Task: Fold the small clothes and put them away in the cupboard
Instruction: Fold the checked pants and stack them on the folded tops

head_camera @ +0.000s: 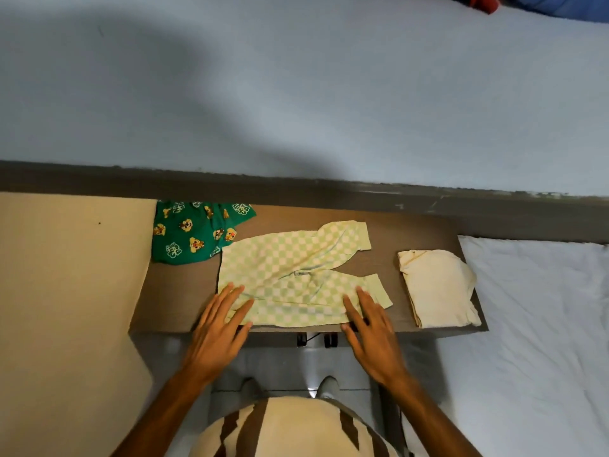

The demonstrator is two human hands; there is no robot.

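— Where are we standing with the checked trousers (296, 275)?

— We are looking at them lying flat in the middle of the frame, on the brown worktop (178, 291). Their long axis is running left to right: waistband at the left, two legs splaying toward the right, the upper leg angling up toward the wall.

— And our hands?

— We are resting the left hand (220, 328) on the waist corner, lower left of the garment, fingers spread and flat, pinching nothing. We are laying the right hand (372, 331) on the cuff end of the lower leg, also spread and flat. Both are sitting on the near edge, so the cloth is lying up-frame from our palms.

— So which hand is nearer the next fold?

— We are judging that the right one is, if the legs are to come over toward the waist; the upper leg's cuff is lying up and slightly right of it.

— The rest?

— We are seeing green printed shorts (194, 232) at the upper left, unfolded, their edge touching or slipping under the trousers; we cannot tell which. A folded cream garment (438, 288) is sitting well apart at the right, beside the white bed (543, 324).

— Anything hidden?

— We are not seeing any cupboard. The fingers are blurring slightly, and our own shirt is cutting off the bottom of the frame.
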